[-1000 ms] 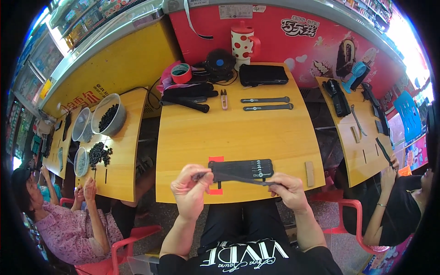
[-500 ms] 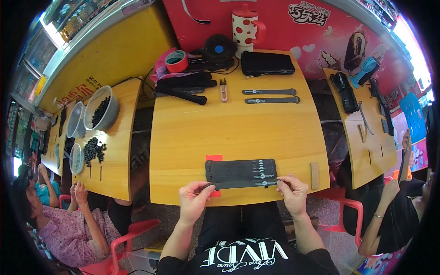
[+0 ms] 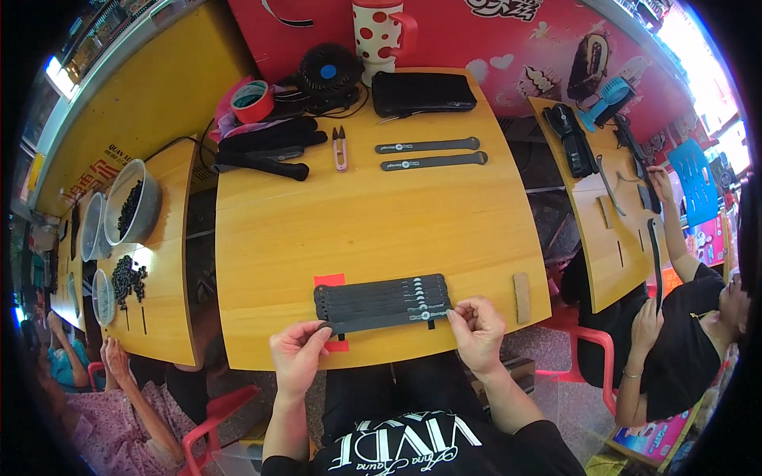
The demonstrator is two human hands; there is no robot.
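Note:
Near the table's front edge lies an overlapping row of black straps [image 3: 373,295], with pale printing toward their right ends. My left hand [image 3: 298,353] is closed, thumb and finger pinching the left end of the frontmost strap [image 3: 377,322]. At that strap's other end, my right hand [image 3: 479,333] is closed in a pinch too. The strap is stretched between both hands, along the near side of the row. Red tape [image 3: 330,280] on the table shows behind the row's left end and again in front of it.
A tan strip [image 3: 521,297] lies right of my hands. Farther back are two loose straps [image 3: 432,159], pink thread snips [image 3: 340,149], a black pouch [image 3: 425,94], a small fan [image 3: 329,71] and a spotted mug [image 3: 375,36]. People sit at tables on both sides.
The view has turned, so the table appears farther left. My hands still hold the front strap's ends. The person on the right has lowered the raised hand to their table and holds a black strap.

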